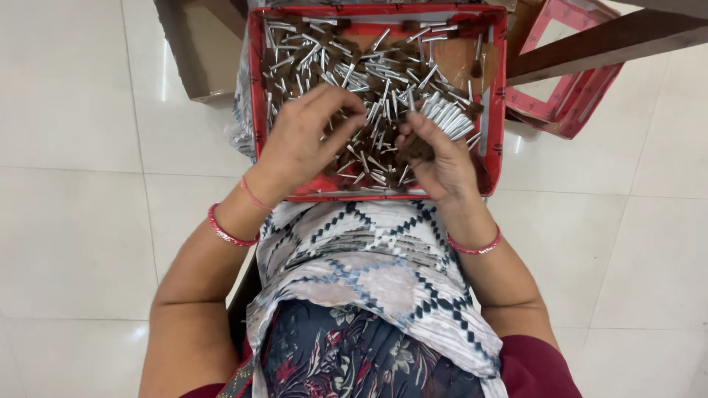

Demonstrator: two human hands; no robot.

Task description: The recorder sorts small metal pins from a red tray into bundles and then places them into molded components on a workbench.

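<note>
A red box lid (254, 88) rests on my lap, filled with several small silver sticks with dark brown ends (369, 66). My left hand (302, 140) reaches into the pile with fingers curled, touching the loose sticks. My right hand (435, 158) grips a bundle of the silver sticks (450, 118), their silver ends fanned out toward the upper right and the brown ends in my palm. Both wrists wear red bangles.
A second red box frame (571, 88) leans at the upper right beside a dark wooden bar (612, 40). A brown cardboard box (195, 51) stands at the upper left. White floor tiles (74, 184) surround my lap, which is covered in patterned cloth.
</note>
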